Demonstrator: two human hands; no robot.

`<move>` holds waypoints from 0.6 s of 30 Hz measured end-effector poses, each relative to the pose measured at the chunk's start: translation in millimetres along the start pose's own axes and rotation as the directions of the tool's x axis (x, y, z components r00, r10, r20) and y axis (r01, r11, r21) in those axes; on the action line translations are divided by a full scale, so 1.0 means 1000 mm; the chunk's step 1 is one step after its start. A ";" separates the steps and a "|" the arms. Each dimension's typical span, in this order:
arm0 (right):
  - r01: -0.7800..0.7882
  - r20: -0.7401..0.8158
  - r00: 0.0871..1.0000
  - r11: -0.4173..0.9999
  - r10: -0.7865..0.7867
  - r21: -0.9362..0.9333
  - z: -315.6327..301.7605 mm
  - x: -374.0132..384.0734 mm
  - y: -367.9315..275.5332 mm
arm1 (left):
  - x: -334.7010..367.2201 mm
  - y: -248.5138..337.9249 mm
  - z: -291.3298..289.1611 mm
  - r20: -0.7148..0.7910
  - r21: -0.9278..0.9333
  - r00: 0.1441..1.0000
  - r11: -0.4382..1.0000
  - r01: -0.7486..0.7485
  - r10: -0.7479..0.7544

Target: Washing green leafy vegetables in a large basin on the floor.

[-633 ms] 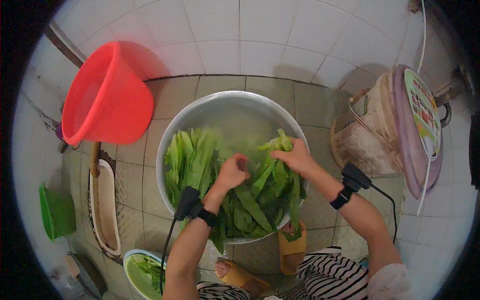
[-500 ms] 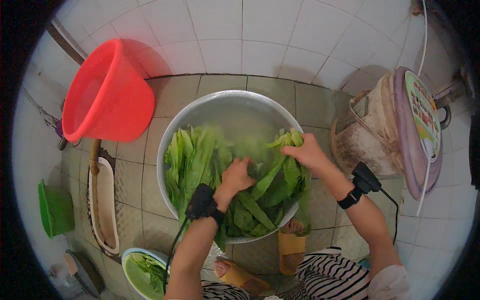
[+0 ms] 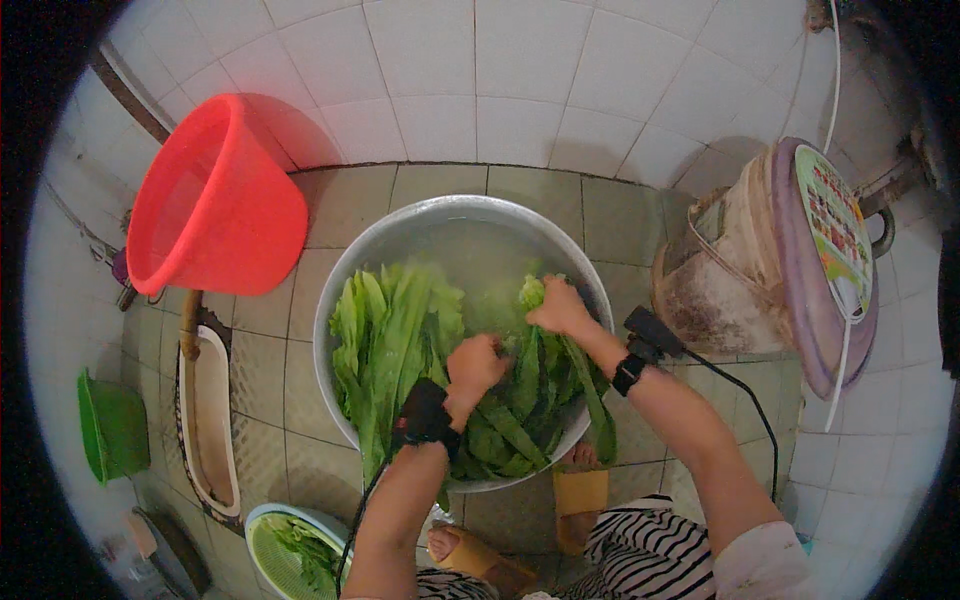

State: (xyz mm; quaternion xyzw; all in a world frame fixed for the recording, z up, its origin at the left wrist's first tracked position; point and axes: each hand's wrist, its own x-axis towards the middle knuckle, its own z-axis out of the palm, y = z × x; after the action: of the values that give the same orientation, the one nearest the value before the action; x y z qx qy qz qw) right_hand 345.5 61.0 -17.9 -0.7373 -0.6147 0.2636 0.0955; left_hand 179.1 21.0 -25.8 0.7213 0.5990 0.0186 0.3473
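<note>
The hands are near each other but apart. The left hand (image 3: 478, 365) is curled, its back upward and its fingertips hidden. The right hand (image 3: 562, 308), a little farther forward, is closed in a grip, thumb side toward the left hand. Behind them, both forearms slant inward, the right forearm (image 3: 685, 420) more sharply.

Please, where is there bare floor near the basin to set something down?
Bare tiles lie between trough and basin, and in a narrower strip between basin and wall. Crowded: the near side, with slippers and basket; also inside the basin: leaves, left hand and right hand.
</note>
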 end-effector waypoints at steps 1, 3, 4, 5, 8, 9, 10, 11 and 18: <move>0.006 -0.001 1.000 1.000 -0.006 0.004 0.001 0.000 0.000 | 0.001 -0.007 0.000 -0.005 0.004 1.000 1.000 0.003 -0.003; -0.089 0.149 0.986 0.991 0.073 0.104 -0.002 -0.002 0.001 | 0.002 -0.025 -0.004 -0.226 -0.202 0.974 0.978 -0.059 0.012; -0.088 0.157 0.985 0.990 0.070 0.110 -0.007 -0.005 -0.001 | 0.000 -0.031 -0.011 -0.223 -0.198 0.975 0.979 -0.049 0.004; -0.061 0.124 0.992 0.980 0.038 0.188 -0.013 -0.006 -0.003 | -0.001 -0.037 -0.019 -0.195 -0.316 0.980 0.948 -0.035 -0.029; 0.026 0.025 0.999 0.949 -0.036 0.315 -0.028 -0.005 0.012 | -0.003 -0.017 -0.043 -0.240 -0.364 0.971 0.929 -0.072 -0.019; 0.105 -0.035 0.994 0.919 -0.099 0.379 -0.032 -0.006 0.011 | -0.005 -0.012 -0.052 -0.324 -0.279 0.946 0.955 -0.105 0.009; 0.104 -0.036 0.995 0.920 -0.098 0.378 -0.034 -0.008 0.009 | -0.004 -0.009 -0.056 -0.357 -0.228 0.932 0.962 -0.148 0.059; 0.086 -0.090 0.994 0.939 -0.059 0.332 -0.037 -0.011 0.007 | -0.003 -0.003 -0.062 -0.356 -0.228 0.932 0.962 -0.149 0.060; 0.012 -0.057 0.998 0.960 0.004 0.280 -0.018 0.003 -0.026 | 0.026 0.021 -0.038 -0.598 -0.397 0.800 0.883 -0.249 -0.043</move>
State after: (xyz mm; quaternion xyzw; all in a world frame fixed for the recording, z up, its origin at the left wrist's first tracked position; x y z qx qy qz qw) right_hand 332.5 73.2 8.6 -0.7223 -0.5697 0.3266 0.2169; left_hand 187.8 61.6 4.0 0.6091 0.6138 0.4017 0.3014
